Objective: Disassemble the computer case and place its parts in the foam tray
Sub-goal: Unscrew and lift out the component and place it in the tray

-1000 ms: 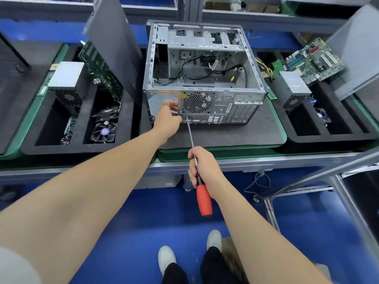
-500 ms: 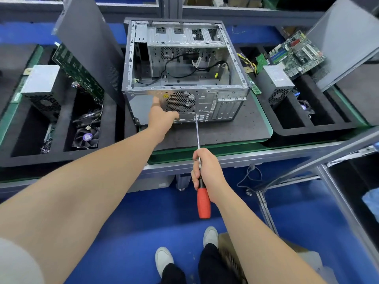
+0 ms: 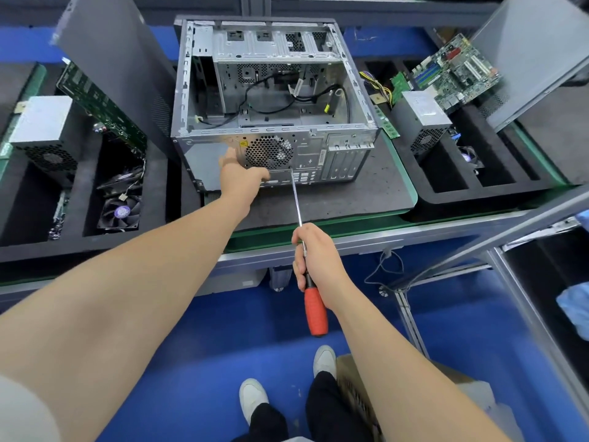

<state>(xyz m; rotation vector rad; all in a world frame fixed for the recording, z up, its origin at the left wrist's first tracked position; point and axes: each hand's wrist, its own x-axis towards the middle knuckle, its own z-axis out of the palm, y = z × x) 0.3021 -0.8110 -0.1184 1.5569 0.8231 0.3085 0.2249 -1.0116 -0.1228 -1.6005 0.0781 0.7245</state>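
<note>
An open grey computer case (image 3: 338,151) lies on a dark mat (image 3: 376,193), its rear panel facing me and loose cables inside. My left hand (image 3: 240,178) rests flat against the rear panel, just left of the round fan grille (image 3: 269,152). My right hand (image 3: 314,256) grips a long screwdriver (image 3: 316,309) with a red handle; its thin shaft reaches up to the rear panel just below the grille. A black foam tray (image 3: 153,199) at left holds a power supply (image 3: 41,122), a green board (image 3: 102,113) and a fan (image 3: 121,212).
A second foam tray (image 3: 471,189) at right carries a power supply (image 3: 420,113), a motherboard (image 3: 452,74) and a leaning side panel (image 3: 535,52). Another side panel (image 3: 111,52) leans left of the case. Metal bench rails (image 3: 446,231) run in front; blue floor and my shoes lie below.
The screwdriver tip has shifted right along the rear panel, from near my left hand's fingers to below the fan grille. My left hand stays on the panel.
</note>
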